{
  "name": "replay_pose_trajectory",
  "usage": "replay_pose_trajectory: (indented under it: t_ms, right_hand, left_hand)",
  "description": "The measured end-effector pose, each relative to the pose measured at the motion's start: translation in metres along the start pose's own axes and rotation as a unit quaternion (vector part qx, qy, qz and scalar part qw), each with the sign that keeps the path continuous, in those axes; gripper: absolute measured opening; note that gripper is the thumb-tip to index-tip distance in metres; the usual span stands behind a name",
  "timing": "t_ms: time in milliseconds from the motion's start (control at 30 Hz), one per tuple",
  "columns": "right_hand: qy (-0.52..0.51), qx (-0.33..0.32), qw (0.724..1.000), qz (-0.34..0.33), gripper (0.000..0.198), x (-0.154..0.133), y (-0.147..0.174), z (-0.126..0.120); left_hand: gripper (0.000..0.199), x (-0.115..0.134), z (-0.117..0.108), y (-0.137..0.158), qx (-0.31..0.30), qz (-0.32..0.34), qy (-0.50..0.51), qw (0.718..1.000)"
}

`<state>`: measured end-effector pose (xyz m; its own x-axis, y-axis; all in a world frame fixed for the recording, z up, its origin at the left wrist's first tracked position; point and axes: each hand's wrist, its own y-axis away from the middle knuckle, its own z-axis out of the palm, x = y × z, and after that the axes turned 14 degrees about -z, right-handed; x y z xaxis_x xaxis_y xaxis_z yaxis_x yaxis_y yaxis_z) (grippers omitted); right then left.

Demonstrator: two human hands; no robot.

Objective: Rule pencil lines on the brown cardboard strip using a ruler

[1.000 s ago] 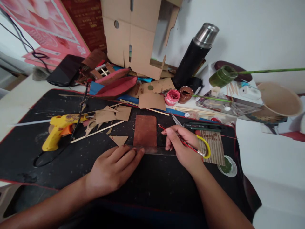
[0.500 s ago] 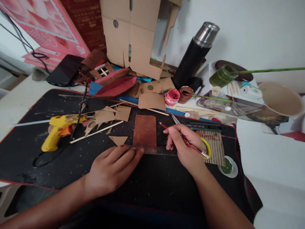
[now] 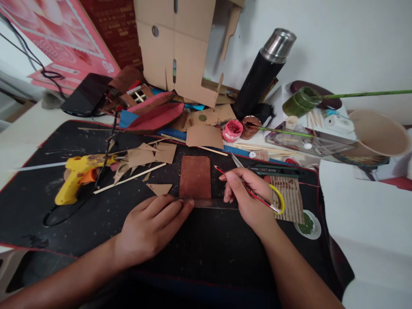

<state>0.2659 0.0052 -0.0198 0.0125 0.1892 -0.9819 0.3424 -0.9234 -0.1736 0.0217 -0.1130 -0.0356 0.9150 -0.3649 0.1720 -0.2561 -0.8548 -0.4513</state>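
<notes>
A brown-painted piece of cardboard (image 3: 195, 177) lies flat on the black mat in front of me. Across its near edge runs a clear ruler (image 3: 216, 203), whose left part is hidden under my left hand (image 3: 157, 221). The fingers of that hand are together and grip the ruler, pressing it down. My right hand (image 3: 249, 193) holds a red-and-black pencil (image 3: 257, 195), its tip raised up and left, apart from the cardboard. Just behind that hand, scissors with a yellow handle (image 3: 279, 199) lie partly covered, their blades showing above the knuckles.
On the left lies a yellow glue gun (image 3: 72, 178) with a black cord, near cardboard scraps (image 3: 140, 158) and thin sticks. Open paint jars (image 3: 232, 130) and a black thermos (image 3: 262, 73) stand at the back. To the right are corrugated cardboard (image 3: 288, 197) and a cup of green paint (image 3: 308, 225).
Almost nothing differs. The pencil tip has shifted very slightly left, while my left hand stays on the ruler and the cardboard keeps its place.
</notes>
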Motion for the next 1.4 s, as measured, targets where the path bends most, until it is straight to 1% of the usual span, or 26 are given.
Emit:
replay_pose_trajectory:
  t_ms: [133, 300, 467, 533, 600, 667, 733, 800, 900, 1000, 1100, 1233, 1400]
  right_hand:
    - [0.005, -0.002, 1.0, 0.007, 0.032, 0.0, 0.001, 0.0]
    - [0.008, -0.004, 1.0, 0.006, 0.032, 0.0, 0.001, 0.0]
    - [0.015, -0.017, 1.0, 0.006, 0.033, 0.0, 0.001, -0.001]
    - [0.027, -0.043, 0.999, 0.001, 0.033, -0.001, 0.001, -0.002]
    - [0.051, -0.085, 0.995, -0.014, 0.032, -0.003, 0.002, -0.002]
    - [0.084, -0.123, 0.988, -0.044, 0.028, -0.005, 0.002, -0.002]
    - [0.111, -0.142, 0.981, -0.076, 0.023, -0.007, 0.002, -0.001]
    - [0.123, -0.146, 0.977, -0.095, 0.02, -0.009, 0.002, 0.0]
    - [0.131, -0.143, 0.976, -0.101, 0.019, -0.009, 0.002, 0.0]
    - [0.142, -0.151, 0.973, -0.104, 0.018, -0.007, 0.002, -0.001]
    - [0.147, -0.162, 0.971, -0.1, 0.018, -0.006, 0.001, -0.002]
    - [0.148, -0.172, 0.969, -0.1, 0.018, -0.007, 0.001, -0.002]
    - [0.151, -0.17, 0.969, -0.094, 0.017, -0.008, 0.001, -0.003]
  left_hand:
    - [0.03, -0.001, 0.0, -0.004, -0.003, -0.005, 0.012, 1.0]
    - [0.023, -0.002, 0.002, -0.012, -0.005, -0.04, 0.039, 0.998]
    - [0.028, -0.002, 0.001, -0.011, -0.01, 0.005, 0.027, 1.0]
    - [0.028, -0.001, 0.001, -0.011, -0.014, 0.017, 0.03, 0.999]
    - [0.028, -0.001, 0.002, -0.011, -0.012, 0.021, 0.034, 0.999]
    - [0.027, -0.001, 0.003, -0.011, -0.01, 0.02, 0.034, 0.999]
    - [0.027, 0.0, 0.003, -0.011, -0.014, 0.019, 0.031, 0.999]
    - [0.027, 0.0, 0.002, -0.011, -0.015, 0.02, 0.03, 0.999]
    - [0.027, 0.0, 0.001, -0.01, -0.018, 0.024, 0.028, 0.999]
    - [0.032, 0.0, 0.002, -0.006, -0.02, 0.026, 0.026, 0.999]
    - [0.036, 0.0, 0.003, -0.004, -0.006, 0.02, 0.026, 0.999]
    - [0.033, 0.0, 0.002, -0.003, 0.015, 0.012, 0.018, 1.0]
    - [0.037, -0.002, 0.004, 0.0, -0.003, 0.008, 0.006, 1.0]
